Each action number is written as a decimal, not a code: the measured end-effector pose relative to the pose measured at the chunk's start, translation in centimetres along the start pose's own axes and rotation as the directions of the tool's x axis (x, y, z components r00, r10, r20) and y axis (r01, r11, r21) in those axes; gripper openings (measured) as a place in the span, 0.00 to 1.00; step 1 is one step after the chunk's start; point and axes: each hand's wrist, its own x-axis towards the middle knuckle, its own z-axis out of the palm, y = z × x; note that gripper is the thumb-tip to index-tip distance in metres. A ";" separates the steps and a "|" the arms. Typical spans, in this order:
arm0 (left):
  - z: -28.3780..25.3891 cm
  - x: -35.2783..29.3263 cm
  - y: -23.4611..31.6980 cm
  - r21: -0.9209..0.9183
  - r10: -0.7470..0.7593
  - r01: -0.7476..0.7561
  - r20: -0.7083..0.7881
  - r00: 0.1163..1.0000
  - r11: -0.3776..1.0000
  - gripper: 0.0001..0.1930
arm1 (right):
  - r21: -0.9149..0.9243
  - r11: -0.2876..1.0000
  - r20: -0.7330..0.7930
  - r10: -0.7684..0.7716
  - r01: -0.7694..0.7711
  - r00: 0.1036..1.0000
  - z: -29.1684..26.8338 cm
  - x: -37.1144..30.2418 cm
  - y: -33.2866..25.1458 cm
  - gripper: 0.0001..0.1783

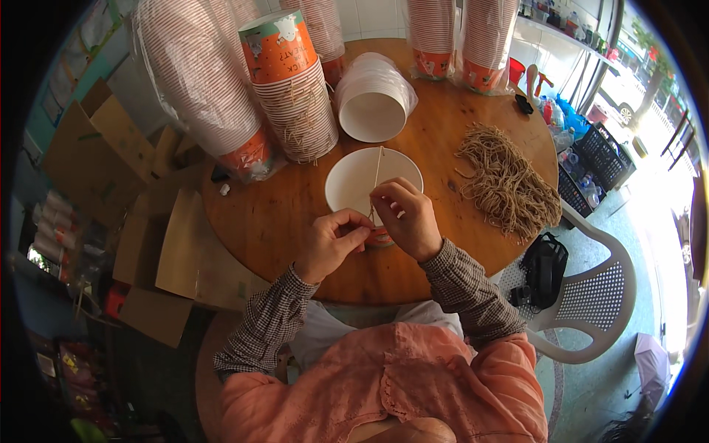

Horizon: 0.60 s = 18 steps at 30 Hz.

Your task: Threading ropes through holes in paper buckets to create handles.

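In front of me on the round wooden table stands a paper bucket [353,184], white inside, with a bit of orange outer wall showing near my hands. A thin tan string [378,166] runs from its far rim across the opening to the near rim. My left hand [334,244] pinches the string at the near rim. Just beside it, my right hand [408,218] is closed on the string slightly above the rim. The fingers partly hide where the string meets the near side. A tangled pile of tan strings [509,181] lies to the right.
Behind the bucket, nested white buckets [373,111] lie in plastic. An upside-down stack of orange buckets [292,81] with strings stands left of them. Tall bagged stacks [196,74] line the far edge. Cardboard boxes [177,251] are at left, a plastic chair [602,295] at right.
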 end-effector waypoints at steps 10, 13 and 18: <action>1.0 -0.5 -2.0 0.295 0.262 -0.229 -0.077 0.962 0.928 0.02 | 0.074 0.997 -0.145 0.042 -0.031 0.989 0.2 0.8 0.0 0.03; 1.3 -0.4 -2.2 0.331 0.307 -0.264 -0.085 0.948 0.906 0.03 | 0.094 0.994 -0.174 0.076 -0.061 0.982 0.3 0.7 0.2 0.03; 0.3 0.4 -1.2 0.408 0.398 -0.306 -0.162 0.903 0.860 0.09 | 0.340 0.919 -0.111 0.250 -0.200 0.962 -0.3 0.8 0.5 0.03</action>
